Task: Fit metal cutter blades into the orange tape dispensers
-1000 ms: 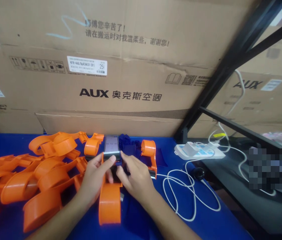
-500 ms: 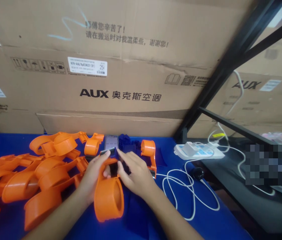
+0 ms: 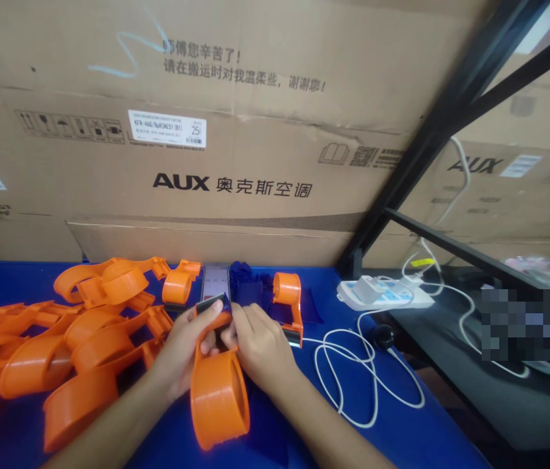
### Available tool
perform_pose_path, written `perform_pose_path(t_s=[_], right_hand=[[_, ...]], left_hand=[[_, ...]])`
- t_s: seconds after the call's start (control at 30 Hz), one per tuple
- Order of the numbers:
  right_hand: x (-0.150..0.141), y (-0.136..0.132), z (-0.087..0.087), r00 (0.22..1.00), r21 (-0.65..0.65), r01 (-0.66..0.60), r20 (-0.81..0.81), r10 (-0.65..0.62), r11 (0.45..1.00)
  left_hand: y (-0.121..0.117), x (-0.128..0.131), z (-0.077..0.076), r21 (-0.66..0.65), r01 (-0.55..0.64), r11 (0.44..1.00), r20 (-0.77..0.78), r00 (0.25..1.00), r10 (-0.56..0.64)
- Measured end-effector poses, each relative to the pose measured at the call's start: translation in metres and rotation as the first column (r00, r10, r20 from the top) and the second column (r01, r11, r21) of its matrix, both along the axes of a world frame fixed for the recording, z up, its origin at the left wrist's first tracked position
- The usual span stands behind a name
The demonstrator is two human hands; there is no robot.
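Both my hands grip one orange tape dispenser (image 3: 219, 400) over the blue table (image 3: 392, 430). My left hand (image 3: 184, 345) holds its left side, thumb lying on the dark blade end (image 3: 210, 304). My right hand (image 3: 258, 345) closes on the right side of the same end, fingers pressed against the left hand's. The dispenser's round body points toward me and is tilted to the right. A phone (image 3: 217, 282) stands just behind the hands.
A heap of orange dispensers (image 3: 60, 339) covers the table's left. Another orange dispenser (image 3: 289, 303) and dark blue parts (image 3: 250, 286) lie behind my right hand. A white cable (image 3: 353, 365) runs to a power strip (image 3: 382, 294). Cardboard boxes (image 3: 235, 130) wall the back; a black rack (image 3: 450, 98) stands right.
The dispenser has been lifted and rolled so that its round body now tilts right and shows its open side. My hands have closed tighter together on its blade end.
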State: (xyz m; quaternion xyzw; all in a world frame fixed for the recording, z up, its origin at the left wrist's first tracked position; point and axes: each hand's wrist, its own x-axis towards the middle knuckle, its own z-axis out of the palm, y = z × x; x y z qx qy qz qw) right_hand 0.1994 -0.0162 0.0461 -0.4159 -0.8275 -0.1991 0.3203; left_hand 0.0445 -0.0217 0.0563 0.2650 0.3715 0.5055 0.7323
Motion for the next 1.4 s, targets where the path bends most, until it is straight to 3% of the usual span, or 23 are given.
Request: perform_pose_path(t_s=[0.2,0.33,0.5,0.63,0.8,0.87,0.97,1.03,1.13,1.23,1.4], right_hand=[[0.003,0.002,0.005,0.998,-0.027,-0.042,-0.056,0.04,0.999],[0.014,0.009,0.012,0.962,-0.068,-0.23,-0.168,0.216,0.971],[0.018,0.011,0.012,0.952,-0.044,-0.242,-0.201,0.229,0.969],[0.017,0.009,0.014,0.95,-0.072,-0.262,-0.196,0.244,0.962],[0.028,0.011,0.024,0.858,-0.141,-0.343,-0.45,0.248,0.929],[0.034,0.018,0.028,0.851,-0.122,-0.257,-0.499,0.165,0.959],[0.041,0.036,0.037,0.91,-0.136,-0.027,-0.413,-0.032,0.99],[0.044,0.053,0.043,0.953,-0.186,0.127,-0.25,-0.172,0.974],[0.044,0.079,0.047,0.94,-0.233,0.337,0.018,-0.342,0.912],[0.042,0.096,0.043,0.911,-0.264,0.412,0.145,-0.386,0.872],[0.042,0.098,0.04,0.92,-0.28,0.392,0.134,-0.369,0.876]], left_hand=[[0.001,-0.005,0.002,0.032,-0.011,0.999,-0.064,0.998,0.013],[0.001,-0.006,0.004,0.155,-0.069,0.985,-0.172,0.98,0.096],[-0.004,0.001,0.005,0.277,-0.063,0.959,-0.258,0.956,0.137],[-0.003,-0.001,0.003,0.281,-0.037,0.959,-0.256,0.96,0.112],[0.002,-0.006,0.002,0.242,0.041,0.969,-0.279,0.96,0.029],[0.002,-0.006,0.001,0.237,0.043,0.971,-0.296,0.955,0.03],[0.0,-0.003,0.0,0.228,0.014,0.974,-0.307,0.95,0.058],[0.001,-0.002,-0.001,0.222,0.006,0.975,-0.303,0.951,0.063],[0.003,-0.001,-0.002,0.213,0.0,0.977,-0.295,0.953,0.064],[0.004,-0.002,-0.001,0.211,-0.012,0.977,-0.292,0.954,0.075],[0.005,-0.002,0.003,0.21,-0.037,0.977,-0.276,0.956,0.096]])
